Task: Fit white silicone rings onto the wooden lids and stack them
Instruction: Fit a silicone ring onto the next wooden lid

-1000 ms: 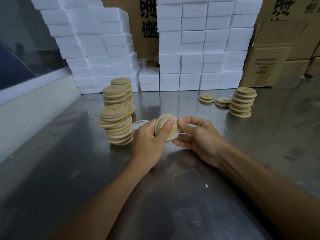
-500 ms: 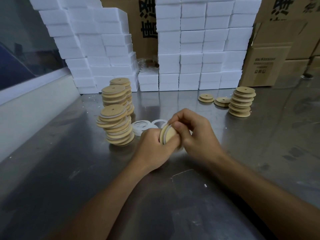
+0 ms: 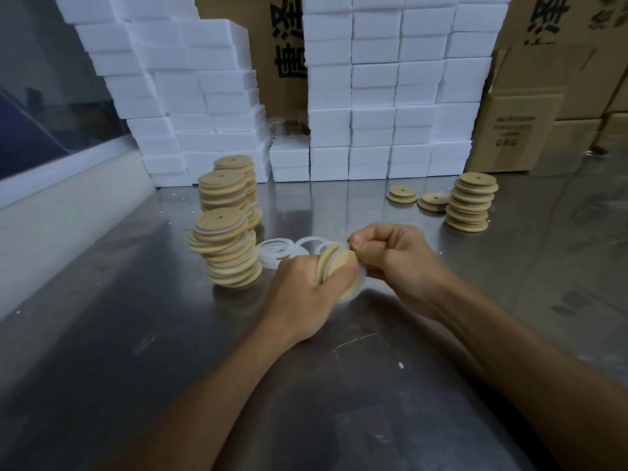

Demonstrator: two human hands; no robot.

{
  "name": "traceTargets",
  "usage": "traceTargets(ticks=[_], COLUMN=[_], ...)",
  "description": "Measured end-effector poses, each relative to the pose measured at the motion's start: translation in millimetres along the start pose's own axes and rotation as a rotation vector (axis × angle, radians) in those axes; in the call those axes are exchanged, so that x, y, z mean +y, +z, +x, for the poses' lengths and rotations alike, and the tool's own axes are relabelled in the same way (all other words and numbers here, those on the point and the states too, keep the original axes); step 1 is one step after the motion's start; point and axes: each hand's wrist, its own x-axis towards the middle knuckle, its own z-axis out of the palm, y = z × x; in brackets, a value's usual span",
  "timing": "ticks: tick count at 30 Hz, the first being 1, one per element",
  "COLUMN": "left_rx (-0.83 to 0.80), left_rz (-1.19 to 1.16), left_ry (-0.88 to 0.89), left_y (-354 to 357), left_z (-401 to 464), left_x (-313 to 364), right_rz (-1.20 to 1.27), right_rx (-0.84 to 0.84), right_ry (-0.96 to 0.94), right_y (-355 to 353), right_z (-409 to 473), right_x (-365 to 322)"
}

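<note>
left hand (image 3: 306,287) is wrapped round a wooden lid (image 3: 341,271), fingers curled at its edge, holding the disc tilted up on its rim just above the steel table (image 3: 136,334), its flat face turned toward the right. right hand (image 3: 394,260) sits just beside it on that side, fingertips bunched and pinching a white silicone ring (image 3: 361,282) at the lid's top edge; the ring shows as a pale band round the lower right of the disc, so to my eye it is part way on and not seated all round. from where the hands sit, the ringed stack (image 3: 226,249) is off to the left, nearer the left hand, and it leans a bit, so setting this one on top wants care. spare rings (image 3: 275,251) lie flat just behind the hands; the bare lids (image 3: 470,202) wait far right.
</note>
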Motion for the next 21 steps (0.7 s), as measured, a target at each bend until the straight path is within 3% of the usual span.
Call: traceTargets(ticks=[21], left_rx=[0.036], left_rz=[-0.009], left_ry=[-0.021], left_y=[-0.3], left_z=[2.2], left_x=[0.4], right_rz=[0.067], right_rx=[-0.166], right_ry=[0.110], right_y=[-0.1], right_z=[-3.2], right_x=[4.6])
